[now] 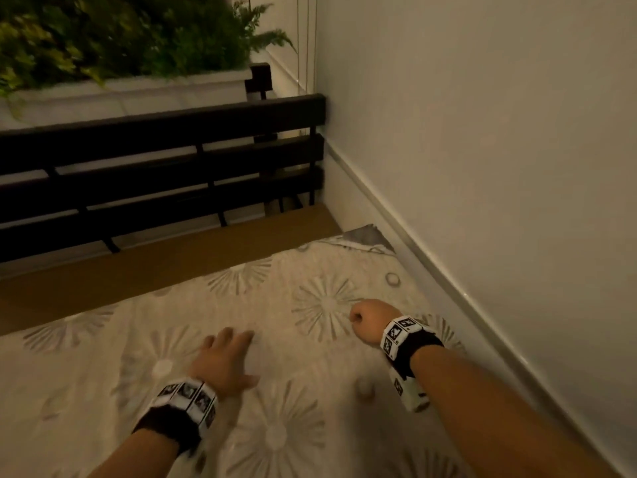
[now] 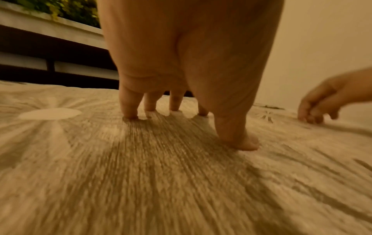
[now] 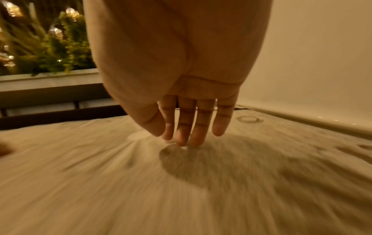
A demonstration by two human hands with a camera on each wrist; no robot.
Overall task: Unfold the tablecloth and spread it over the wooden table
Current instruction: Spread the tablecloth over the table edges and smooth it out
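The pale tablecloth (image 1: 103,374) with a starburst pattern lies spread over the wooden table, whose bare brown strip (image 1: 155,270) shows along the far edge. The cloth's far right corner (image 1: 365,239) is turned back, grey side up. My left hand (image 1: 224,360) rests on the cloth with fingers spread; its fingertips (image 2: 130,114) and thumb press down. My right hand (image 1: 368,319) is bent at the wrist nearer the wall, and its straight fingertips (image 3: 181,139) touch the cloth (image 3: 120,190). The right hand (image 2: 322,103) also shows at the right of the left wrist view.
A dark slatted bench back (image 1: 155,174) runs just beyond the table's far edge. Behind it stands a white planter (image 1: 120,91) with green plants. A plain wall (image 1: 482,132) with a baseboard runs along the table's right side.
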